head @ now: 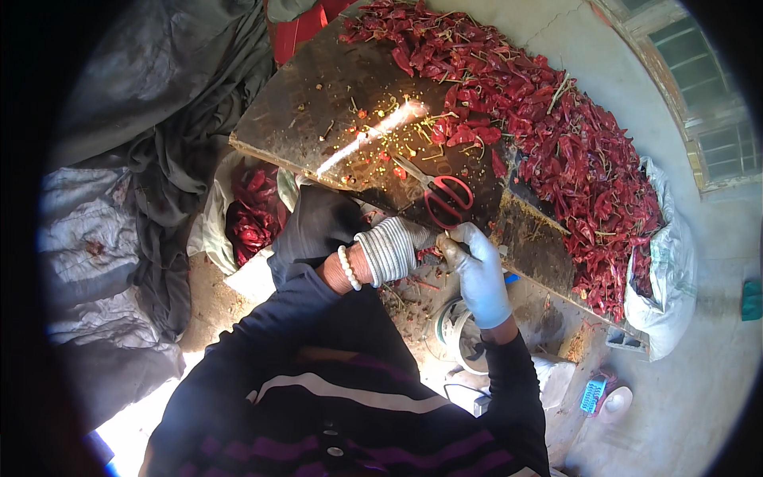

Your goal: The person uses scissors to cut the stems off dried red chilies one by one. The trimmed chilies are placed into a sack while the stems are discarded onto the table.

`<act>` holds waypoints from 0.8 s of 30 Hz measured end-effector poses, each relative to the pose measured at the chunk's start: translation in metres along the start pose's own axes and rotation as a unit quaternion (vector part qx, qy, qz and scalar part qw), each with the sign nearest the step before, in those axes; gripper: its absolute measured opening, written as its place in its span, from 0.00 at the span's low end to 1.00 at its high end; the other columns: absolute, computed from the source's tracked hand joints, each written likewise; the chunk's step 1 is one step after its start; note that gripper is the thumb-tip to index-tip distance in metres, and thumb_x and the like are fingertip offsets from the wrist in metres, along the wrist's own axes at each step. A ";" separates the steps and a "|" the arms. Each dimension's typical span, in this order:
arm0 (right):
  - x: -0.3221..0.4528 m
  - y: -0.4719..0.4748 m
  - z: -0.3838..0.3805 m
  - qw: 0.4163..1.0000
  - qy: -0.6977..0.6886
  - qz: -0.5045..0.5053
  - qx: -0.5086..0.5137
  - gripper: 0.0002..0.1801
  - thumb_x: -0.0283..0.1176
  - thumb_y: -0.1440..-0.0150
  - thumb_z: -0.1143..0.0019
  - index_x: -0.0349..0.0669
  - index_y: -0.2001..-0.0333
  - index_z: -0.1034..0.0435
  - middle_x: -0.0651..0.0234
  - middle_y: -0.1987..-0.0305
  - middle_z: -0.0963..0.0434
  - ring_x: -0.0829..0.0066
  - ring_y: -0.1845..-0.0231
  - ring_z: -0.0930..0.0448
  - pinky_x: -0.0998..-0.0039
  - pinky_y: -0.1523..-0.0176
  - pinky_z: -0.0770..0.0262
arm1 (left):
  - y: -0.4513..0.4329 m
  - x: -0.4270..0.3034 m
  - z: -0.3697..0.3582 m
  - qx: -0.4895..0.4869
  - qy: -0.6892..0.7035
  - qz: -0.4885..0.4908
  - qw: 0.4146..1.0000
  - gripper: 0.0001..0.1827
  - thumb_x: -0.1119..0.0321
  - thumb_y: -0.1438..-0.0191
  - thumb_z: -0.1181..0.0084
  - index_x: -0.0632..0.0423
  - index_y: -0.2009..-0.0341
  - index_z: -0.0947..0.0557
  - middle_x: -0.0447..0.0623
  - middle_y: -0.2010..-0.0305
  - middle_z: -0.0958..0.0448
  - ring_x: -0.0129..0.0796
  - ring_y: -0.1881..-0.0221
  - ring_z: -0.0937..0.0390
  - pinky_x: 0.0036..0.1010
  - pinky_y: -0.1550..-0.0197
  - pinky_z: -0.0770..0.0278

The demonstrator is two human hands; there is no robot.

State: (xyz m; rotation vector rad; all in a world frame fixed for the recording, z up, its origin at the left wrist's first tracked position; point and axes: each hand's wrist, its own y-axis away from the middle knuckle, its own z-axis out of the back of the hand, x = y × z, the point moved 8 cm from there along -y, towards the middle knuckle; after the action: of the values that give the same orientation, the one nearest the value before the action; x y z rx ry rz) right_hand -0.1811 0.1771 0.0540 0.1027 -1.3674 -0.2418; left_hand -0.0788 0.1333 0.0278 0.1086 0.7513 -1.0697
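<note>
My left hand [390, 250], in a grey-and-white striped knit glove, is closed around a red dried chili pepper [428, 256] near the board's front edge. Its fingers are partly hidden. My right hand [484, 283] wears a pale blue glove with stained fingertips. Thumb and fingers are pinched together beside the left hand, at what looks like the pepper's stem [447, 234]. Just beyond both hands, scissors with red handles [448, 200] lie on the dark wooden board [286, 113], blades pointing away to the left. Cut stems and yellow seeds [387, 140] are scattered around them.
A long heap of dried red chilies [536, 119] covers the board's far and right sides. White woven sacks stand left [211, 220] and right [673, 268]; the left one contains chilies. A white bucket [468, 346] sits below my right arm. Grey cloth [155, 119] hangs at left.
</note>
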 end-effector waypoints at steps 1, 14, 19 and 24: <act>-0.003 0.002 -0.002 0.999 -0.027 -0.022 0.015 0.04 0.26 0.42 0.48 0.39 0.68 0.32 0.77 0.72 0.31 0.89 0.70 0.31 0.82 0.67 0.33 | 0.001 0.001 -0.002 -0.010 0.007 -0.014 1.000 0.16 0.66 0.55 0.42 0.56 0.59 0.22 0.56 0.62 0.22 0.51 0.60 0.24 0.35 0.56 0.25; -0.003 -0.005 -0.004 0.996 -0.087 0.021 0.008 0.04 0.24 0.44 0.47 0.36 0.65 0.29 0.72 0.67 0.24 0.82 0.65 0.25 0.77 0.61 0.28 | -0.002 -0.003 0.004 -0.017 0.317 0.065 0.946 0.16 0.67 0.55 0.36 0.56 0.61 0.21 0.54 0.62 0.21 0.45 0.60 0.23 0.33 0.59 0.25; 0.043 0.006 -0.011 0.914 0.316 0.245 -0.072 0.04 0.22 0.49 0.44 0.36 0.68 0.31 0.68 0.70 0.25 0.80 0.68 0.24 0.76 0.64 0.29 | -0.001 -0.001 -0.002 0.002 0.073 0.054 0.996 0.10 0.68 0.56 0.42 0.56 0.66 0.22 0.55 0.68 0.23 0.49 0.65 0.25 0.35 0.62 0.26; 0.003 -0.005 -0.005 0.995 0.081 0.048 -0.019 0.04 0.24 0.48 0.46 0.37 0.67 0.31 0.71 0.73 0.27 0.78 0.74 0.29 0.73 0.67 0.29 | 0.002 0.000 -0.004 0.013 -0.009 0.039 0.999 0.14 0.67 0.60 0.44 0.56 0.65 0.22 0.56 0.66 0.24 0.50 0.64 0.25 0.37 0.62 0.26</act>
State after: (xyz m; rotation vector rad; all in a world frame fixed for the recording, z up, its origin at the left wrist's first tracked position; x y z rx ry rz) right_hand -0.1762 0.1718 0.0546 0.0239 -1.2029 -0.1761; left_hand -0.0788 0.1360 0.0245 0.1482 0.7113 -1.0055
